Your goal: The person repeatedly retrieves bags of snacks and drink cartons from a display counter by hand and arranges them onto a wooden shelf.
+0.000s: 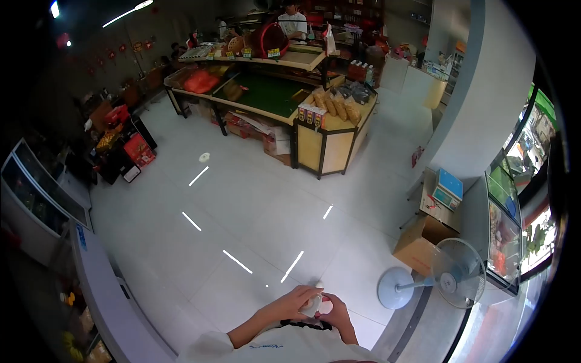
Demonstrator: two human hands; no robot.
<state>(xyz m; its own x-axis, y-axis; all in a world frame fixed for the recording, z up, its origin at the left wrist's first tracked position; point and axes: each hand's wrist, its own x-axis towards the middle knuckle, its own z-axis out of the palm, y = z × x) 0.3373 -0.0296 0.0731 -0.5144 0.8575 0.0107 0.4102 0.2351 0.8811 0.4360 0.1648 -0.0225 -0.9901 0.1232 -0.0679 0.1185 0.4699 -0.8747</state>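
Near the bottom centre, in front of the white shirt, both hands come together. My left hand [295,305] has its fingers wrapped round a small white object [311,305], too small to identify. Close beside it on the right, my right hand [336,312] is curled, with its fingertips near the same object; a bit of pink or red shows between the hands. Whether the right fingers grip anything is hard to tell.
A display stand [260,103] with bagged goods stands ahead. On the right are a standing fan [448,282], a cardboard box [417,245] and a blue scale [448,185] on a small table. Freezers line the left. A person [293,23] is behind the stand.
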